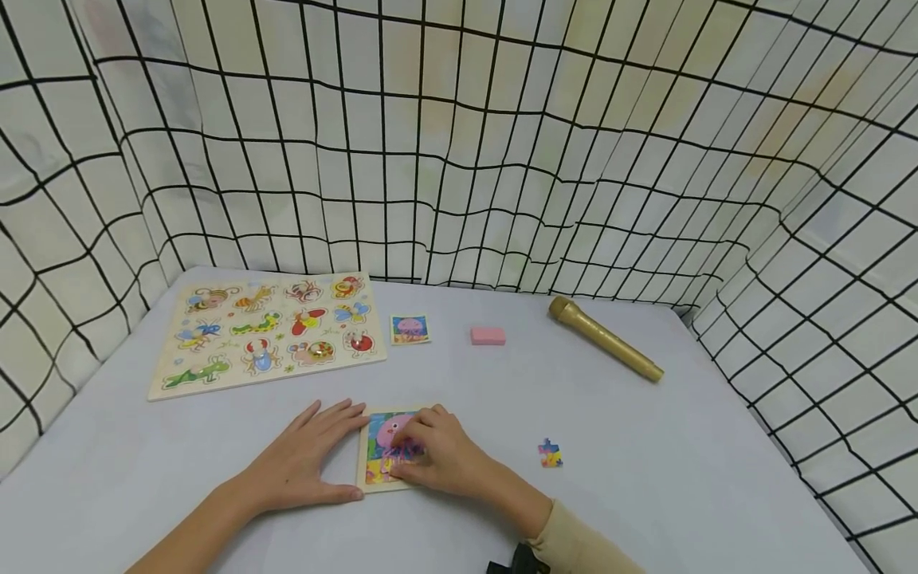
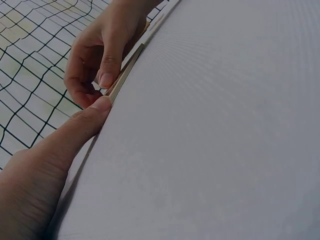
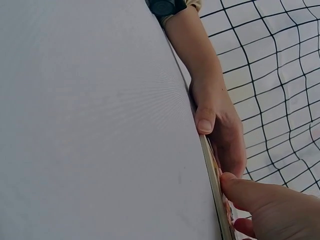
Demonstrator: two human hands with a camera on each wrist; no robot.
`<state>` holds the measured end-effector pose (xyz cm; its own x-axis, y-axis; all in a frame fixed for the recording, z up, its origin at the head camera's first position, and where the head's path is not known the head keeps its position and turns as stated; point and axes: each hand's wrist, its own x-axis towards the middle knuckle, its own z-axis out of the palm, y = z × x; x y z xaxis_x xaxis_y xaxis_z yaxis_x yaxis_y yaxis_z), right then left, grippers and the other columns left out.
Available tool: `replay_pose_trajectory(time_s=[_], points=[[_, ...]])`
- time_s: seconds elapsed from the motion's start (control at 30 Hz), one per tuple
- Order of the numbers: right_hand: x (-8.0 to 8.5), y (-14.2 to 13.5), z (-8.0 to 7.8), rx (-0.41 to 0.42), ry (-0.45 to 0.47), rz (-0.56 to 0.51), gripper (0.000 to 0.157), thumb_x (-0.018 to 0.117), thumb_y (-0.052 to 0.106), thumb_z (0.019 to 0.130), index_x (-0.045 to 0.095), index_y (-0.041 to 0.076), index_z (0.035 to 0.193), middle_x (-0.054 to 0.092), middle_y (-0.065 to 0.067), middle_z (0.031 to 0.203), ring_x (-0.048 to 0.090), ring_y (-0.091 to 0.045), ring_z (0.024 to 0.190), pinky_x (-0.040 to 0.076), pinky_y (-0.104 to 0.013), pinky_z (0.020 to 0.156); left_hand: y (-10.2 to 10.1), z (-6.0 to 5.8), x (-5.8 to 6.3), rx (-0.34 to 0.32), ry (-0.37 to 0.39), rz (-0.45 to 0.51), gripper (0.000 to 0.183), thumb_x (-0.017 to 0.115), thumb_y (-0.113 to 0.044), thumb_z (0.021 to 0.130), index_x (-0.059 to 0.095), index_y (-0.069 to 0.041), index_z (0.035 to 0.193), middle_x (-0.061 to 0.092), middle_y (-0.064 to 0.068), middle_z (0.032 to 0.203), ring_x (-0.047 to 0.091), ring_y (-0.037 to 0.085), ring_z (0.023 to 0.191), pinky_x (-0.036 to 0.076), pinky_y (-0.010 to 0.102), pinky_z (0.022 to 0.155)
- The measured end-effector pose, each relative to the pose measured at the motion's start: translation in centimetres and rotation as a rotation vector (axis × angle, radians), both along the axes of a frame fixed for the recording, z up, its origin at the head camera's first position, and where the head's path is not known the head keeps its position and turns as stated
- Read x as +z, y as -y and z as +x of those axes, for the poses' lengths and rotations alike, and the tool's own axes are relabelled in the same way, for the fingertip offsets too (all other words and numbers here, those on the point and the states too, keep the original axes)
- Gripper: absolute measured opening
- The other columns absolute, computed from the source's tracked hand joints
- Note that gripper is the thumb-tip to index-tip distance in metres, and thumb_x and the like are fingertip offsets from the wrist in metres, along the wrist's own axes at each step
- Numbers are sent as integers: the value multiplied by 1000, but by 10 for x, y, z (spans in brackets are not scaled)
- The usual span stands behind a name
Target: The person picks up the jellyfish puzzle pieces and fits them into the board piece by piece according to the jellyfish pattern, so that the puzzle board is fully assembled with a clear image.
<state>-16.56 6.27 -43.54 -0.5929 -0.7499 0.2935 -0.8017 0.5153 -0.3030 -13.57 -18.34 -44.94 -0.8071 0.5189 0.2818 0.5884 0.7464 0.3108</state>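
A small square jigsaw puzzle (image 1: 380, 449) in a light wooden frame lies flat, showing a pink octopus on blue and yellow. My left hand (image 1: 304, 458) rests beside it, fingers extended; its fingertips and thumb touch the frame's left edge. The left wrist view shows this thumb (image 2: 75, 125) against the frame corner. Over the puzzle's right half, my right hand (image 1: 448, 454) has curled fingers, with thumb and fingertips around a puzzle piece at the surface. That piece is mostly hidden by the hand. A loose puzzle piece (image 1: 551, 454) lies to the right on the table.
A wooden insect puzzle board (image 1: 280, 323) lies at the back left. Beside it are a small octopus picture card (image 1: 410, 329), a pink block (image 1: 488, 336) and a gold microphone (image 1: 606, 339). Black wire mesh (image 1: 430, 159) surrounds the white table (image 1: 681, 478).
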Motion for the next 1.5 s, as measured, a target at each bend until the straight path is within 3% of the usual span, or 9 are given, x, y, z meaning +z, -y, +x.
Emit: replay_pose_trajectory(time_s=[0.2,0.4,0.7,1.5], points=[[3,0,-1,-33,126,-12,28,71,38,78,63,23,101,53,11,96,40,-5,90,34,-19,77,0,-1,1,-1,1,-1,91,55,-76,66,48,-15,132,41,2,140,30,24,132,14,50,108],[5,0,0,-57,193,-22,26,71,37,78,64,25,100,50,9,99,37,-6,91,31,-22,78,0,-2,1,0,1,-2,91,55,-76,66,48,-15,132,41,2,140,30,24,132,14,50,108],[1,-2,0,-18,170,-16,14,67,35,82,69,32,95,49,6,112,35,-10,101,28,-24,79,0,-1,2,-3,-7,-6,90,55,-76,66,48,-15,132,42,3,140,31,25,131,15,52,107],[3,-7,-4,26,153,-30,15,72,35,78,72,29,92,52,3,123,37,-12,108,30,-28,84,0,-1,0,4,7,-10,91,54,-77,66,48,-14,132,41,2,140,30,24,132,14,50,108]])
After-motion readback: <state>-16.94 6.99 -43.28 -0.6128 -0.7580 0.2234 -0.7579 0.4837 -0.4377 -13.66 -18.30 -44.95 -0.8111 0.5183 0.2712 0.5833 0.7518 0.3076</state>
